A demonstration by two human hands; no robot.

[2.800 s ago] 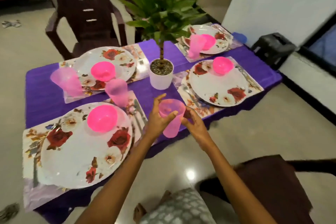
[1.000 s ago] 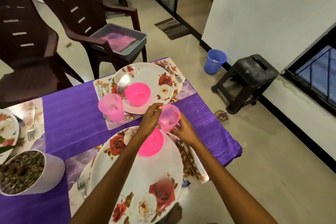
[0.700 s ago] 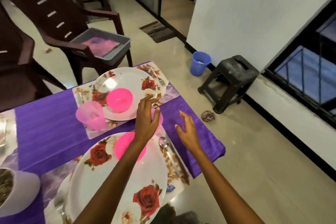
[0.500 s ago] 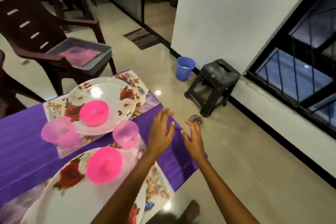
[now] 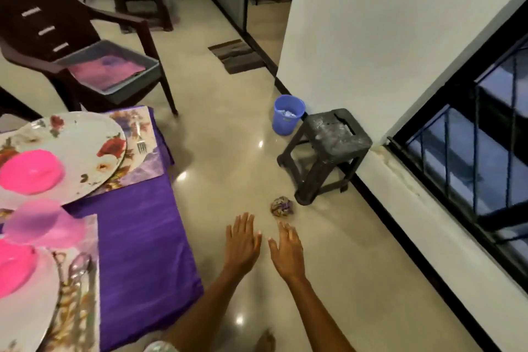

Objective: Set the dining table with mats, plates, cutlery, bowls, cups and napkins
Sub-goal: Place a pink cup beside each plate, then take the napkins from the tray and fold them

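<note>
Head view is cropping the near plate [image 5: 23,306]; left hand [image 5: 242,243] and right hand [image 5: 285,251] are hovering flat, fingers straight, holding nothing.

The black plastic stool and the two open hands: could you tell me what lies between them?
In the head view, a crumpled purple wad lies on the floor between the stool and the hands.

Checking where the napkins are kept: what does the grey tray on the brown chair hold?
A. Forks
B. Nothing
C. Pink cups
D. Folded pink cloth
D: the tray on the chair seat holds flat pink cloth, no cups or forks.
</note>
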